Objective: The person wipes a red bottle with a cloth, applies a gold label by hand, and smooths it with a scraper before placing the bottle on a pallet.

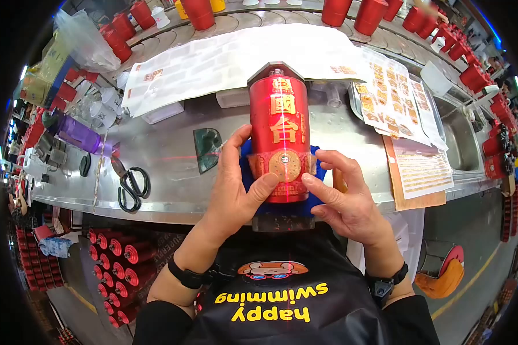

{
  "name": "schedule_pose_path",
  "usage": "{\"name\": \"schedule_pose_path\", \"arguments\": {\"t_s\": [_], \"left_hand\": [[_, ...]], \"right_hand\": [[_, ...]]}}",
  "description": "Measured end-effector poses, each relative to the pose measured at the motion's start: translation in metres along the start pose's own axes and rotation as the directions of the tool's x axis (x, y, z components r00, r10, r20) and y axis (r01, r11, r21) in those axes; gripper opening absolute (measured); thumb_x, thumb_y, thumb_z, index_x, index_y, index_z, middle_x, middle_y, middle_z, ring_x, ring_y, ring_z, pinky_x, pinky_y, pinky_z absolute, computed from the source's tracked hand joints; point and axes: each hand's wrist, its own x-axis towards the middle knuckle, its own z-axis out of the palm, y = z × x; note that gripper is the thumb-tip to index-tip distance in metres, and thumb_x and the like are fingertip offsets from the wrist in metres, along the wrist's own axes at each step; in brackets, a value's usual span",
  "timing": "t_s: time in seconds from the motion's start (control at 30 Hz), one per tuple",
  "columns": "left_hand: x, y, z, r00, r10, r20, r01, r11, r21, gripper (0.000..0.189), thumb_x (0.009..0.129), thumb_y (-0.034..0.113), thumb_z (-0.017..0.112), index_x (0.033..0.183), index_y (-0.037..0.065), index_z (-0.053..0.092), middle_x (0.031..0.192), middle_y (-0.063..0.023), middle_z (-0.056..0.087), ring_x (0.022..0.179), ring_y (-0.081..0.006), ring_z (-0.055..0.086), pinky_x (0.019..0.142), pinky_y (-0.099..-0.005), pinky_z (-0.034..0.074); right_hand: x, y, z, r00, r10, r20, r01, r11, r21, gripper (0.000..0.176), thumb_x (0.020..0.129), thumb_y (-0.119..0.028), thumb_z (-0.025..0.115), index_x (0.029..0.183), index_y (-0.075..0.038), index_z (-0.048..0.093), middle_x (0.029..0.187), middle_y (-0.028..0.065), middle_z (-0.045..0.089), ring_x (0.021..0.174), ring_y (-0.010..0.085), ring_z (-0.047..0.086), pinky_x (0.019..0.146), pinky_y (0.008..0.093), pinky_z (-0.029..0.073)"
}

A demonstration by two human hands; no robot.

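Observation:
A red bottle (pixel 277 126) with large gold characters lies on a blue support (pixel 315 201) in front of me, its dark cap end pointing away. Around its lower part runs a brownish decal strip (pixel 263 164) with a round gold emblem (pixel 285 165). My left hand (pixel 233 192) wraps the left side, the thumb resting on the bottle below the strip. On the right, my right hand (pixel 345 198) curls about the strip's end, with the thumb touching the bottle. A dark green flat scraper (pixel 206 148) lies left of my left hand.
Black-handled scissors (pixel 131 187) and a purple bottle (pixel 79 133) are at left. White sheets (pixel 224 60) cross the back. Decal sheets (pixel 394 95) lie on a tray at right, near a printed sheet (pixel 425 167) and a sink (pixel 463 141). Red bottles (pixel 198 14) stand on the conveyor behind.

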Motion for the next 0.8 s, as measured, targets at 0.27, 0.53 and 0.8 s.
{"name": "schedule_pose_path", "arguments": {"t_s": [0.27,0.53,0.8], "left_hand": [[-0.0009,-0.0009,0.0043,1.0,0.001,-0.003,-0.002,0.999,-0.046,0.087,0.088,0.04,0.072,0.147,-0.004,0.025,0.144,-0.0221,0.038,0.135,-0.031,0.038,0.112,-0.0408,0.03],[-0.0017,0.0001,0.0066,1.0,-0.003,-0.006,0.002,0.994,-0.112,0.086,0.089,0.039,0.071,0.147,-0.004,0.025,0.143,-0.0217,0.038,0.134,-0.0295,0.039,0.112,-0.0397,0.031],[-0.0037,0.0001,0.0002,0.998,-0.029,0.057,0.035,0.995,-0.094,0.091,0.09,0.047,0.067,0.15,-0.004,0.021,0.147,-0.0223,0.035,0.136,-0.0299,0.036,0.113,-0.0402,0.028]], "right_hand": [[-0.0086,0.0084,0.001,0.998,-0.06,0.021,0.062,0.992,-0.111,0.061,0.071,-0.011,0.079,0.129,-0.021,0.063,0.137,0.0157,0.048,0.115,0.0357,0.053,0.095,0.0452,0.046],[-0.0063,0.0084,0.0013,0.995,-0.096,0.037,0.099,0.989,-0.107,0.062,0.071,-0.01,0.079,0.129,-0.019,0.062,0.136,0.0161,0.05,0.114,0.036,0.054,0.094,0.045,0.047],[-0.0037,0.0064,0.006,0.995,-0.097,0.001,0.097,0.99,-0.103,0.063,0.069,-0.008,0.08,0.129,-0.016,0.062,0.134,0.0177,0.051,0.111,0.0357,0.056,0.093,0.0441,0.048]]}}
